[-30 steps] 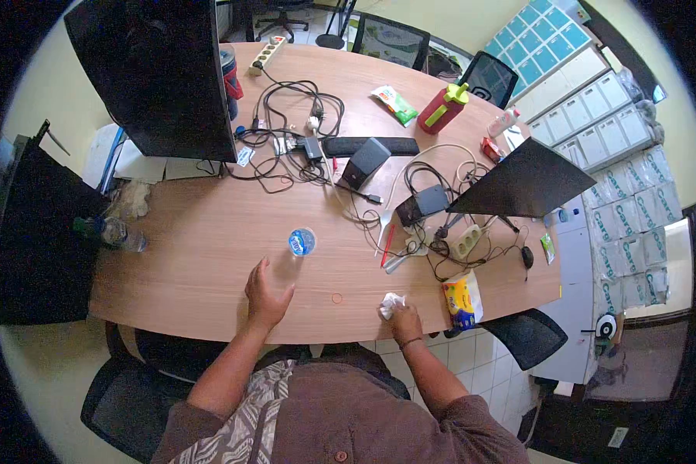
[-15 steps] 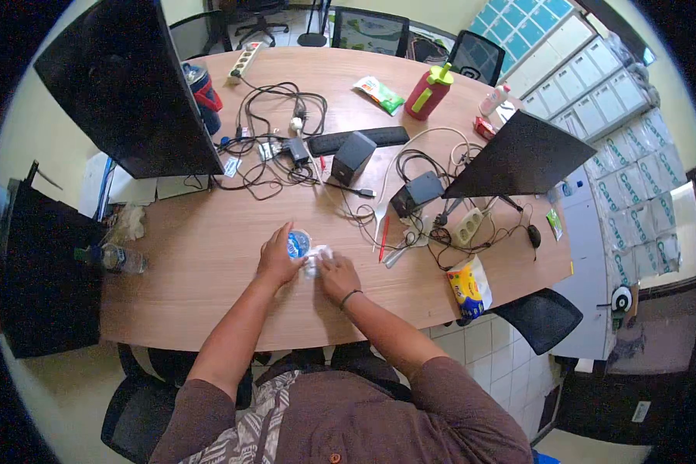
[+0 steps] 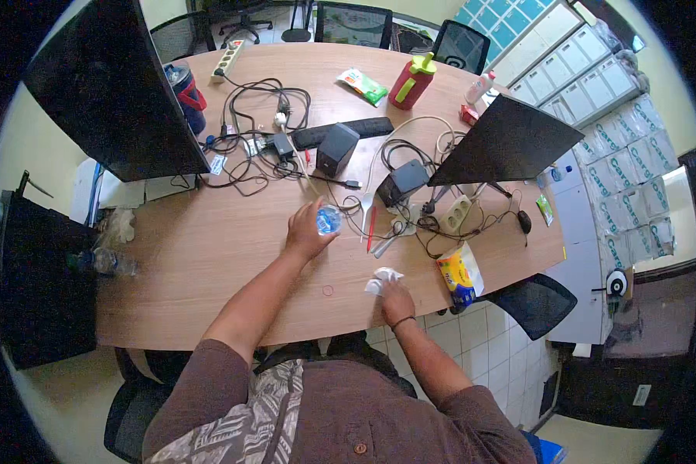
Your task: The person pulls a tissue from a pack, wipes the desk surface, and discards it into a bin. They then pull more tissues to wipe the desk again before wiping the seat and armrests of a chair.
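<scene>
A small clear plastic water cup [image 3: 329, 220] with a blue label stands near the cables, at the middle of the table. My left hand [image 3: 306, 233] is wrapped round its left side. Farther right and closer to the table's front edge, my right hand [image 3: 397, 301] grips a crumpled white tissue [image 3: 384, 279] against the tabletop. The fingertips of that hand are partly hidden by the tissue. Between the two hands lies a thin red ring [image 3: 328, 291], which looks like a rubber band.
Right of my right hand sits a yellow tissue pack [image 3: 459, 274]. Beyond the cup are a black speaker [image 3: 337, 150], tangled cables, a white plastic spoon [image 3: 366, 207] and a red straw-like stick [image 3: 372, 230]. Monitors [image 3: 506, 147] flank the table; a red bottle [image 3: 412, 82] stands behind.
My left hand and the cup have moved right and farther from me. My right hand has slid right and nearer with the tissue, away from the cup. The red ring now shows.
</scene>
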The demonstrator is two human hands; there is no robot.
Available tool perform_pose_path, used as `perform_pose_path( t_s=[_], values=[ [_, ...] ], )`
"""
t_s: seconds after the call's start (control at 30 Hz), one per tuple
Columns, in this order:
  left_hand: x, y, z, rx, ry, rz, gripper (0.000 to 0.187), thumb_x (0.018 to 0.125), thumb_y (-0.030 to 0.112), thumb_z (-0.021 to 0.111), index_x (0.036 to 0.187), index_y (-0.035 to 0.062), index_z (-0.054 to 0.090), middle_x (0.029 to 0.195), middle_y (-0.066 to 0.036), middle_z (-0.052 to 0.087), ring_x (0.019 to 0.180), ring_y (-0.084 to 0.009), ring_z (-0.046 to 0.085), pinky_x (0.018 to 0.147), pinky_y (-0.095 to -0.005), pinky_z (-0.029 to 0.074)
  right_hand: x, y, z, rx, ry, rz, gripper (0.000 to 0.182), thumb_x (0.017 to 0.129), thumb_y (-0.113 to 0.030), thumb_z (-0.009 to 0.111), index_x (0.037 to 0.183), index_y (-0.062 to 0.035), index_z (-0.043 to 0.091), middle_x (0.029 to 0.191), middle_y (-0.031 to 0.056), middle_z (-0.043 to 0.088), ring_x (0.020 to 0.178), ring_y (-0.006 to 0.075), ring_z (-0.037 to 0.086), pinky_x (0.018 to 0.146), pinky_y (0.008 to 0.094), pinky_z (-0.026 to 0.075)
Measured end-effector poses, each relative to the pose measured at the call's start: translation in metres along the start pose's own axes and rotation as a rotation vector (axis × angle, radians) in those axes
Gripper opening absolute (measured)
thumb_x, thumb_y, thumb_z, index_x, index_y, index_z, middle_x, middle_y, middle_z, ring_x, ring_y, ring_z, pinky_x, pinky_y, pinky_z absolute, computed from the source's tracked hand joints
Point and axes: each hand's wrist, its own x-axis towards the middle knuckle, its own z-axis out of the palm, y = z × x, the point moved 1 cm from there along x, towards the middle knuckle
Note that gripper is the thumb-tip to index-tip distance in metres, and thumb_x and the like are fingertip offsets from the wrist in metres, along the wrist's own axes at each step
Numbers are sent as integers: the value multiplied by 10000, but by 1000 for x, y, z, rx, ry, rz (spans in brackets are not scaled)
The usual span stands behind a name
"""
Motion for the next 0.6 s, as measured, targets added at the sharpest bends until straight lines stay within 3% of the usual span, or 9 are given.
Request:
perform_pose_path(
  t_s=[0.07,0.2,0.3,0.43,0.5,0.6],
  values=[
    [1,7,10,44,28,43,988,625,370,881,1431,95,381,1334,-128,552,1256,-319,498,1044,-482,360,1,-13,-1,-8,39,-81,393,929,-161,436,1274,-14,551,1395,214,508,1205,363,550,1017,462,441],
    [3,6,20,54,6,53,1022,625,393,876,1451,99,350,1371,-127,526,1290,-309,471,1054,-483,351,37,-62,8,226,156,-363,386,937,-185,441,1280,-54,561,1383,187,526,1291,344,488,1108,445,354],
    [-2,1,17,83,-43,30,1036,656,433,853,1480,125,307,1416,-156,469,1337,-337,407,1077,-480,319,57,-97,5,94,92,-516,428,947,-194,430,1347,-67,516,1424,161,497,1330,319,457,1134,428,326],
    [-29,-8,-1,113,58,-14,1065,681,415,842,1490,62,246,1445,-195,418,1345,-367,381,1092,-495,304,58,-97,12,14,170,-549,478,955,-205,419,1416,-81,447,1481,138,443,1350,307,438,1144,423,306],
    [-58,-20,-12,117,122,-45,1049,699,392,835,1485,38,238,1443,-202,415,1343,-375,377,1093,-501,303,44,-80,11,-57,73,-368,506,956,-208,419,1446,-86,401,1518,125,398,1363,306,421,1150,433,289],
    [-110,-37,-35,120,181,-100,907,755,297,797,1450,15,288,1411,-209,436,1316,-385,396,1090,-504,311,17,-48,13,-74,74,-261,512,951,-190,410,1451,-79,395,1522,130,393,1347,296,440,1143,463,290]
  ],
)
